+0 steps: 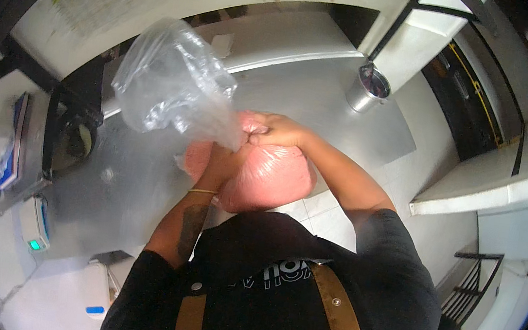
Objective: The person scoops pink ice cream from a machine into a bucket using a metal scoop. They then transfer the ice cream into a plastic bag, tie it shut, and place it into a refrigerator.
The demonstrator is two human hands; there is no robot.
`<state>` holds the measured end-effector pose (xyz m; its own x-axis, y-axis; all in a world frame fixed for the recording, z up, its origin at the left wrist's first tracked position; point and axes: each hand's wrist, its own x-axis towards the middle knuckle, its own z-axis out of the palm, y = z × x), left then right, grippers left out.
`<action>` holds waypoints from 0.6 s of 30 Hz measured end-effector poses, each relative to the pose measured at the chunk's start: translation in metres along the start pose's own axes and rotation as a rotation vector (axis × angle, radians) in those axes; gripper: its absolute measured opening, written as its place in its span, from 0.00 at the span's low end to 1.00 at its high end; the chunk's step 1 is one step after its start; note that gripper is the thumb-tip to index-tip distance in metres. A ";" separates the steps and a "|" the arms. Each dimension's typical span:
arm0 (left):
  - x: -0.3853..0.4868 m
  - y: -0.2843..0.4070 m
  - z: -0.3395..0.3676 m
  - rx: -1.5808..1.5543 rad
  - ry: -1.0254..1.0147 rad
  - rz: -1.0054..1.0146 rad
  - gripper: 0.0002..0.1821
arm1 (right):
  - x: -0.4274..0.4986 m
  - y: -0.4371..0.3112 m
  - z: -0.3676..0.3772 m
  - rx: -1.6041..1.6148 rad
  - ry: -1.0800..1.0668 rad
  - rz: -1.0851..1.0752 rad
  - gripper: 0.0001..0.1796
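A large clear plastic bag filled with a pink mass (272, 181) rests at the near edge of the stainless steel table (127, 188), close to my body. My left hand (227, 160) grips the gathered neck of the bag from the left. From the right, my right hand (276, 129) closes on the same gathered plastic, with a bulge of pink beside its fingers. Above my left hand the loose, empty upper part of the clear bag (175, 85) puffs out to the upper left. What the pink mass is, I cannot tell.
A metal bucket (368, 91) with dark contents stands at the table's far right. On the left are a dark round vessel (71, 141), a shelf with books (13, 154) and a device with a lit green display (33, 240). A white ledge (488, 192) juts out at right.
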<state>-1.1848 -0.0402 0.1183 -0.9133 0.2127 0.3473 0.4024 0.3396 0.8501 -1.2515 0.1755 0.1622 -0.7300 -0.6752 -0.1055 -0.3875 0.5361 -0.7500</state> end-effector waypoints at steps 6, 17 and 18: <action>0.015 -0.011 0.002 -0.012 0.086 0.227 0.10 | 0.017 -0.083 0.004 -0.027 0.150 -0.211 0.41; 0.012 0.013 -0.006 -0.613 -0.135 -0.136 0.08 | 0.047 -0.100 0.001 1.507 0.577 0.209 0.17; 0.014 0.012 -0.002 -0.712 -0.133 -0.117 0.08 | 0.050 -0.097 -0.001 1.547 0.609 0.208 0.16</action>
<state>-1.1930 -0.0349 0.1337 -0.9141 0.3365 0.2261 0.1229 -0.3014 0.9455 -1.2507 0.0906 0.2308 -0.9349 -0.1813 -0.3051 0.3481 -0.6351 -0.6896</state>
